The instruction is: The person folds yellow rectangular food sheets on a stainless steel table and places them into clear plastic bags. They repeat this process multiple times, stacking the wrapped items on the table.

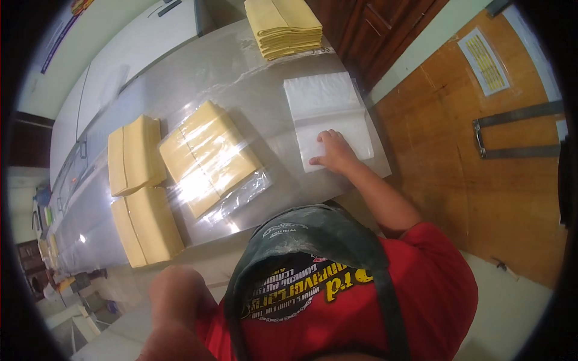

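My right hand [334, 151] rests palm down, fingers apart, on a flat stack of whitish, translucent plastic bags [327, 101] at the right end of the metal table. My left hand is out of view; only the bent left arm shows at lower left. Left of the bags, a stack of yellow folded sheets [210, 153] lies slanted inside a clear plastic bag [241, 198], whose loose edge faces me. Two unwrapped yellow stacks [135, 155] [146, 228] lie end to end further left. Whether the sheets are paper or cloth, I cannot tell.
At the table's far edge stands a taller stack of yellow folded sheets [284, 29]. The shiny metal table [198, 90] runs off to the left, beside a white surface [135, 45]. A wooden panel [433, 167] with a metal handle stands close on the right.
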`<state>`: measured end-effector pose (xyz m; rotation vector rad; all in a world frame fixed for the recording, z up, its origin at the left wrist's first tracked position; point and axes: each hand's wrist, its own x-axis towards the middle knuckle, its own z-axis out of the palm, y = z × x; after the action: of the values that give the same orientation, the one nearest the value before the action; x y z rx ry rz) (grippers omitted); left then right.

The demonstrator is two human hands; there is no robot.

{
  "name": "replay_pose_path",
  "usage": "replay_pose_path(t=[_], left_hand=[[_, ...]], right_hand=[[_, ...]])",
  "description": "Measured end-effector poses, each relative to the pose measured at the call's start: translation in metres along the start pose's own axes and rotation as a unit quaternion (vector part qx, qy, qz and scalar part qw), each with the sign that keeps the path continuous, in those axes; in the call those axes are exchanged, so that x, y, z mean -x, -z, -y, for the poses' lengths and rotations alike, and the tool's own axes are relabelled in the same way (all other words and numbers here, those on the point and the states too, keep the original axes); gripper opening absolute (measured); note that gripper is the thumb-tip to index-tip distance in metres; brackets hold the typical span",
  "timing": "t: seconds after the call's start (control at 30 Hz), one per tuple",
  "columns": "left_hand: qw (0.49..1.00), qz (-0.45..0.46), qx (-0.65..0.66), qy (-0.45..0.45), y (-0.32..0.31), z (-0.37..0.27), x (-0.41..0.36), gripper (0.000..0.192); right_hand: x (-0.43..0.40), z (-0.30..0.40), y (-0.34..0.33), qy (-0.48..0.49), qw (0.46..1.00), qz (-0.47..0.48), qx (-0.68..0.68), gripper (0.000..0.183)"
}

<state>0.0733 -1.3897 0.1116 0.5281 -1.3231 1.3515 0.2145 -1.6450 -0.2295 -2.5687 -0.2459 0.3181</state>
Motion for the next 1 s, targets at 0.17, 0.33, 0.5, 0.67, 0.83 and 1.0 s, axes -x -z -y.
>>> replay_pose_path(t=[0.17, 0.33, 0.5, 0.67, 0.83, 1.0], left_hand=[[0.99, 0.041, -0.131, 0.011, -0.031, 0.007, 0.021, 0.05], [0.936, 0.14, -0.321, 0.032, -0.044, -0.005, 0.03, 0.052], [0.939, 0.138, -0.315, 0.007, -0.064, -0.002, 0.036, 0.053], [0.943, 0.097, -0.306, 0.092, -0.047, -0.023, 0.032, 0.07], [0.905, 0.002, -0.32, 0.282, 0.001, -0.044, 0.061, 0.104], [0.753, 0.059, -0.344, 0.558, 0.058, -0.08, 0.137, 0.086]], right_hand=[[-0.002, -0.011, -0.006, 0.052, 0.999, -0.009, -0.003, 0.06], [0.0, -0.01, -0.003, 0.069, 0.998, -0.014, -0.002, 0.047], [-0.01, -0.036, -0.03, 0.108, 0.994, -0.034, 0.008, 0.04], [-0.008, -0.021, -0.013, 0.126, 0.991, -0.029, 0.035, 0.032], [-0.011, -0.031, -0.027, 0.155, 0.985, -0.065, 0.031, 0.018], [-0.019, -0.038, -0.022, 0.1, 0.992, -0.069, -0.02, 0.01]])
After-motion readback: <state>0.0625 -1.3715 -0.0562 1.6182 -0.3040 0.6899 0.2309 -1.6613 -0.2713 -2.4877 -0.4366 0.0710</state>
